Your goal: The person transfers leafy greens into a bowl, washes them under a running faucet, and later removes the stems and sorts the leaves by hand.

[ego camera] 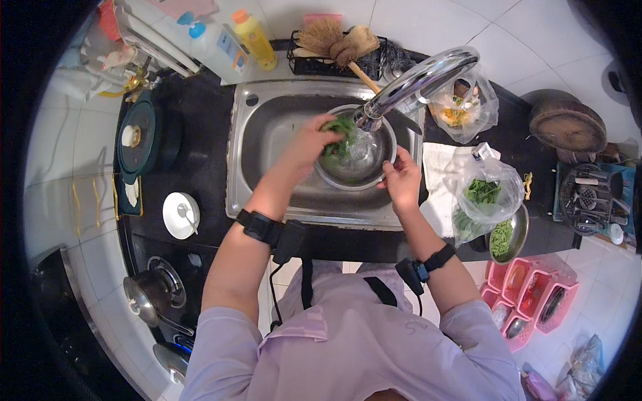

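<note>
A round metal bowl [355,185] with water in it sits in the stainless steel sink [271,150], under the chrome faucet [419,82]. My left hand [312,143], blurred, is shut on a bunch of leafy greens [340,138] over the left side of the bowl. With fingers and thumb, my right hand [403,175] grips the bowl's right rim. To the right, a clear plastic bag [489,200] of greens lies by a white cloth [436,165], beside a metal bowl of cut green pieces [501,238].
Behind the sink stand a yellow bottle [258,42], a white pump bottle [218,50] and a black wire rack [313,67] with brushes. Left are a green lidded pot [143,140], a white bowl with a spoon [173,215] and a steel pan [145,295]. Pink baskets [526,295] stand lower right.
</note>
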Action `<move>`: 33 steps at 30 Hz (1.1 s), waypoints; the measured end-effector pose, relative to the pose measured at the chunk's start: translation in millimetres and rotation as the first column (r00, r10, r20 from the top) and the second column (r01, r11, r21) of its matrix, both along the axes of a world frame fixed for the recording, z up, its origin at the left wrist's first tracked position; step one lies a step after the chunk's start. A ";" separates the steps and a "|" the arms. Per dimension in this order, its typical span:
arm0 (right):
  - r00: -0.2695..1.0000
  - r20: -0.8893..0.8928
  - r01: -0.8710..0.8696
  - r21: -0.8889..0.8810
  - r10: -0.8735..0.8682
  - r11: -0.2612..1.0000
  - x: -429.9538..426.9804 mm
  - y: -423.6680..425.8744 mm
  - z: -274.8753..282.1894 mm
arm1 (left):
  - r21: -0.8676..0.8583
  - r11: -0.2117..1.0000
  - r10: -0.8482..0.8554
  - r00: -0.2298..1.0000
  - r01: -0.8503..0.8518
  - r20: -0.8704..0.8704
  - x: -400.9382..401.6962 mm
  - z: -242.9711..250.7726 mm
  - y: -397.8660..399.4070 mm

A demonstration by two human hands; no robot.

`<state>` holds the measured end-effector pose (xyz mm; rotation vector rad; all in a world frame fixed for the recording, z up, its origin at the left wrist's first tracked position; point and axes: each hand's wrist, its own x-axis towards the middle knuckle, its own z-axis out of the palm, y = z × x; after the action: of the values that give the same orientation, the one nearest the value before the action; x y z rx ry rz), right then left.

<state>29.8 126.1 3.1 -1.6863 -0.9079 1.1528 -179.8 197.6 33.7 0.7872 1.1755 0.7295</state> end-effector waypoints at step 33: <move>0.686 0.724 -0.404 0.294 0.074 0.866 18.2 3.2 39.3 | 0.026 0.977 0.200 0.951 -0.212 0.237 -38.0 41.7 19.9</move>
<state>48.1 129.3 42.3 -1.6428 -1.7745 0.3594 -217.8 217.5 75.4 0.6066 1.0367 1.0018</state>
